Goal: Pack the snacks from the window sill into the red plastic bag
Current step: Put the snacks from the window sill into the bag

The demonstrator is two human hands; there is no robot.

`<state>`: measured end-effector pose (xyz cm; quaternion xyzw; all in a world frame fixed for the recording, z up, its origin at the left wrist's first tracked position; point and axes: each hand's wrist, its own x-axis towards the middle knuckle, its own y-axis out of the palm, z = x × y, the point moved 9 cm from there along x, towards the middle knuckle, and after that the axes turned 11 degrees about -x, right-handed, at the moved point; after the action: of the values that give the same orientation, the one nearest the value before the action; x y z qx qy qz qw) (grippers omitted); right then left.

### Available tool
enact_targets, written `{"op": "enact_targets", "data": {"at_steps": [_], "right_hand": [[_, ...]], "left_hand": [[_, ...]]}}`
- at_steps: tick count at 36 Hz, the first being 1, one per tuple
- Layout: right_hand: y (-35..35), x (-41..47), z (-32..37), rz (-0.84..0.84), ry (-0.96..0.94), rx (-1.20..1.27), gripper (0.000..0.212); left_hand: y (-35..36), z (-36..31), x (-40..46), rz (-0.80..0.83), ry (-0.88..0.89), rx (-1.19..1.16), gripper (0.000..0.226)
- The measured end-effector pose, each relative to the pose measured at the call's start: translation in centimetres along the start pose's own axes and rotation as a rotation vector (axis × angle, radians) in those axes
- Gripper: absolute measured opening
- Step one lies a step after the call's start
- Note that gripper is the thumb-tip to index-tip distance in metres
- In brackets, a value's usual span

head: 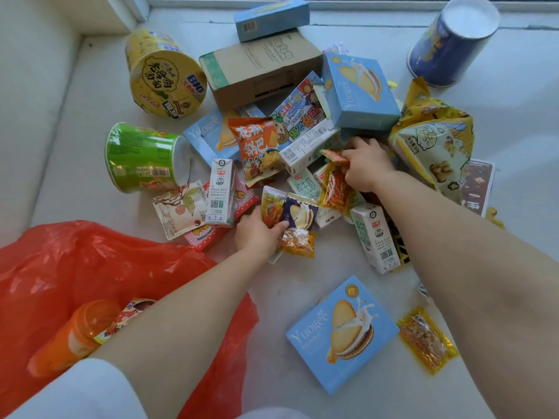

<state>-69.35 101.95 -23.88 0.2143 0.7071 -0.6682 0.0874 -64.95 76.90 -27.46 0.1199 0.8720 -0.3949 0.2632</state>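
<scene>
A heap of snacks lies on the white window sill. My left hand grips a bunch of small packets, among them a dark blue biscuit sachet and yellow spicy packets. My right hand pinches a yellow-red snack packet in the middle of the heap. The red plastic bag lies open at the lower left, under my left forearm, with an orange cup and a colourful packet inside.
Around the heap lie a yellow noodle bowl, a green cup, a blue cup, a brown carton, blue biscuit boxes, milk cartons and a yellow popcorn bag. A yellow packet lies at the lower right.
</scene>
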Motion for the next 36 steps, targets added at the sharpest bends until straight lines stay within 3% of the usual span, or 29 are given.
{"op": "enact_targets", "data": {"at_steps": [5,15,20,27,36], "right_hand": [[0.1,-1.4,0.1,-0.098,0.061,0.088,0.020],[-0.2,-4.7,-1.6,-0.159,0.256,0.314,0.015],[0.4,-6.4,-1.1,-0.142,0.205,0.265,0.019],[-0.9,-7.9,0.8,-0.189,0.142,0.303,0.016],[-2.9,-11.0,3.2,-0.247,0.116,0.474,0.024]], "left_hand": [[-0.2,0.0,-0.2,-0.025,-0.002,-0.023,0.048],[-1.2,0.1,-0.6,-0.057,-0.074,-0.127,0.044],[-0.2,0.6,-0.9,-0.018,-0.146,-0.120,0.055],[0.5,0.8,-0.9,0.074,-0.163,-0.247,0.047],[-0.5,0.1,-3.1,-0.030,-0.085,-0.382,0.054]]}}
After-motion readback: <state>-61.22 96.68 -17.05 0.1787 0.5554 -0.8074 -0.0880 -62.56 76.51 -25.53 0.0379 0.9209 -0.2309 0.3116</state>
